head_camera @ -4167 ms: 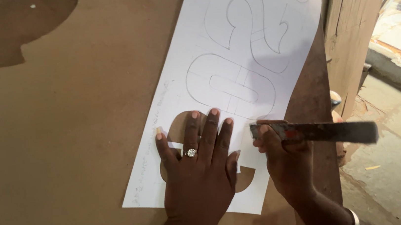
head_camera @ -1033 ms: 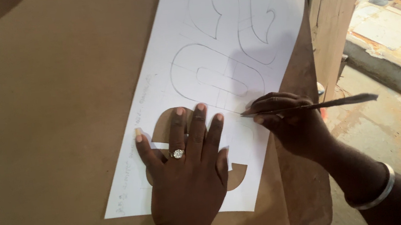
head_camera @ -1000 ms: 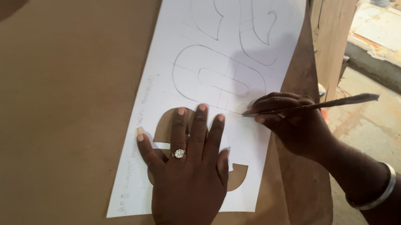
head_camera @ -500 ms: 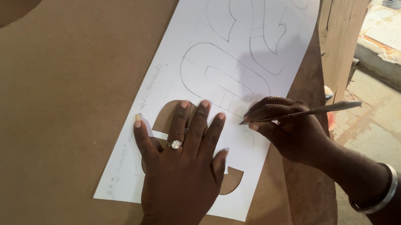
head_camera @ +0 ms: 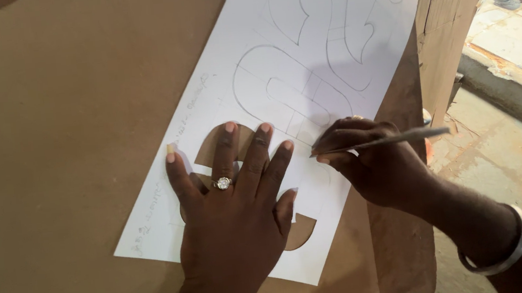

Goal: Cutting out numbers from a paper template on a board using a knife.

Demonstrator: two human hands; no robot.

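Single view, head-worn camera, looking steeply down and slightly forward over the person's own arms. Close in: the brown board surface (head_camera: 61,154) fills the left and centre of frame. White paper sheet (head_camera: 304,64) runs diagonally from lower left to top right, cut off by the top edge. Left hand (head_camera: 233,217) at bottom centre, right hand (head_camera: 376,166) just right of it, forearms entering from the bottom edge. Right margin drops past the surface edge to the floor (head_camera: 495,160) below. No second view.

Matt white paper sheet (head_camera: 304,64) on smooth matt brown board (head_camera: 68,154); thin metal blade (head_camera: 389,139), shiny metal bangle (head_camera: 501,250).
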